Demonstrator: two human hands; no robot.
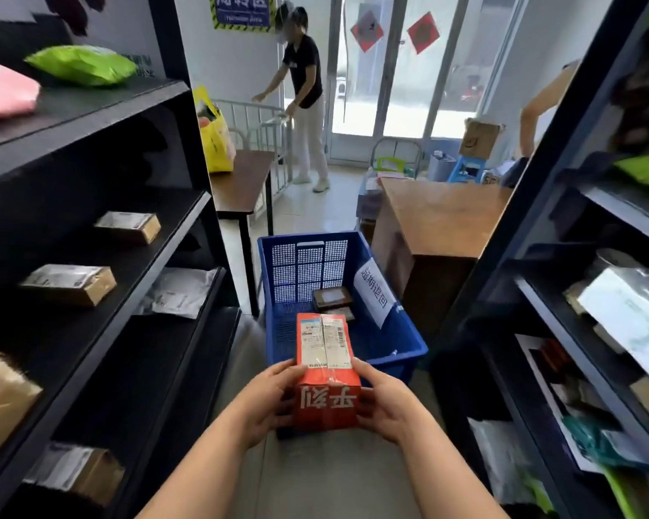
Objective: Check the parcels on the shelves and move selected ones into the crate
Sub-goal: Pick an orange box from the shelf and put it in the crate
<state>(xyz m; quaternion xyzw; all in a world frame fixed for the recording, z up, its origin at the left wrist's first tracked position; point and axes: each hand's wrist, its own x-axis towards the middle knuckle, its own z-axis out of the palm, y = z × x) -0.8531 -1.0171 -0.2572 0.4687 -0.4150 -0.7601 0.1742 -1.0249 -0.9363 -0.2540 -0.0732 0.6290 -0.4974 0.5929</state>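
Hands first: your left hand (266,402) and right hand (386,402) are both clamped on the near end of a red box (326,383), one on each side, with fingers curled round its edges. You're holding it out in front of you. Its far end, the one with the white shipping label, reaches over the near rim of the blue crate (308,267).

The crate sits on the floor in the aisle between the two dark shelving units. Inside it, two small dark parcels (332,299) lie toward the far right corner, and a paper sign (373,290) leans on the right wall.

On the left shelves (188,219) you've got two cardboard parcels with labels (128,226) (70,284), a white mailer (180,292) one level down, and a green bag (83,65) next to a pink bag (4,89) up top. The right shelves (540,294) hold a jumble of parcels, too blurry to sort out.

Past the crate there's a wooden desk (439,215), and a person in a black top (304,95) is standing by the glass doors
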